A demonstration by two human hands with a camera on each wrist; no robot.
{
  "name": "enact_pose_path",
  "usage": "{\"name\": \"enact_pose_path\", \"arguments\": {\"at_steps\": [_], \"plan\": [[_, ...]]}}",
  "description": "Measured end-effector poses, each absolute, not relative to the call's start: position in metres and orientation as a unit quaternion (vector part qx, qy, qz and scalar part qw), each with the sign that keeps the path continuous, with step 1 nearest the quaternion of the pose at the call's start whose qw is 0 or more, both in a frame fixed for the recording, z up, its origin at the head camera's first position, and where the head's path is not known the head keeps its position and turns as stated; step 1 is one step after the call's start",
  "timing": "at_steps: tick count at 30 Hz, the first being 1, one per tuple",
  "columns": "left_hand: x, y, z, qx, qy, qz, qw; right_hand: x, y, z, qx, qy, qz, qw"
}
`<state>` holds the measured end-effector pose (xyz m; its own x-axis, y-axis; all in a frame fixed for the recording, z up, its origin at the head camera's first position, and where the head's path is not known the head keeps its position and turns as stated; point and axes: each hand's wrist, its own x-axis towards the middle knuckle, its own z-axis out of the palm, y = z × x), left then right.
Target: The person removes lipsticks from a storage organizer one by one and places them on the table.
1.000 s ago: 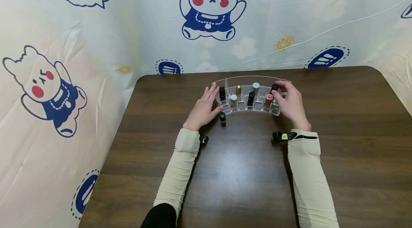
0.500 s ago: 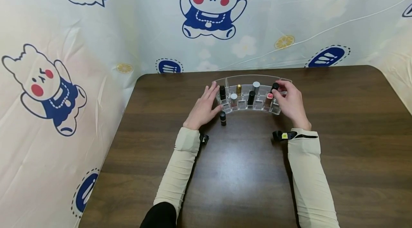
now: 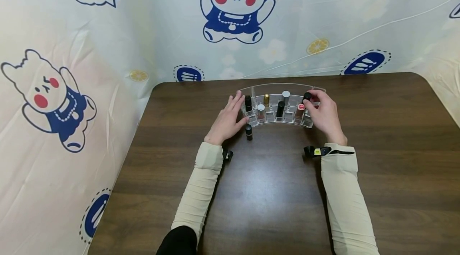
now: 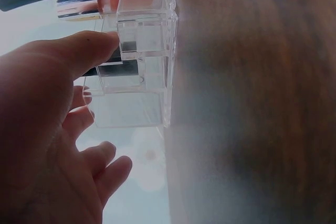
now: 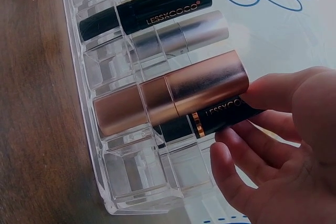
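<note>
A curved clear acrylic lipstick organizer (image 3: pixel 288 118) stands near the back of the table. My left hand (image 3: pixel 225 122) rests against its left end, fingers fairly straight and thumb at the front corner. At the right end, my right hand (image 3: pixel 325 118) pinches a black lipstick (image 5: pixel 220 118) with gold bands. Its lower part sits in a back-row slot, behind a rose-gold lipstick (image 5: pixel 173 95) in the front row. Beside these are a silver lipstick (image 5: pixel 184 39) and a black lipstick marked LESSXCOCO (image 5: pixel 163 10). Just in front of the left corner stands a dark lipstick tube (image 3: pixel 248 132).
A gold lipstick (image 3: pixel 266 100), a silver-capped tube (image 3: pixel 261 112) and a black lipstick (image 3: pixel 248 104) fill slots toward the organizer's left. The dark wood table (image 3: pixel 269 191) stretches toward me. A printed curtain (image 3: pixel 161 39) hangs behind and left of it.
</note>
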<state>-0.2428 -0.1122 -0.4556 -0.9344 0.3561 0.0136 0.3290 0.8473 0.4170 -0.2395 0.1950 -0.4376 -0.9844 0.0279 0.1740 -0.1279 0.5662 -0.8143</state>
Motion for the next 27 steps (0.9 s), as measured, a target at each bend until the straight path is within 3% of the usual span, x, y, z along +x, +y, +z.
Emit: {"name": "enact_pose_path", "arguments": {"at_steps": [27], "plan": [[-0.2418,-0.112,-0.4542,0.175,0.96,0.215,0.034,-0.2382,0.1954,-0.4369,0.038,-0.881,0.46,0.105]]}}
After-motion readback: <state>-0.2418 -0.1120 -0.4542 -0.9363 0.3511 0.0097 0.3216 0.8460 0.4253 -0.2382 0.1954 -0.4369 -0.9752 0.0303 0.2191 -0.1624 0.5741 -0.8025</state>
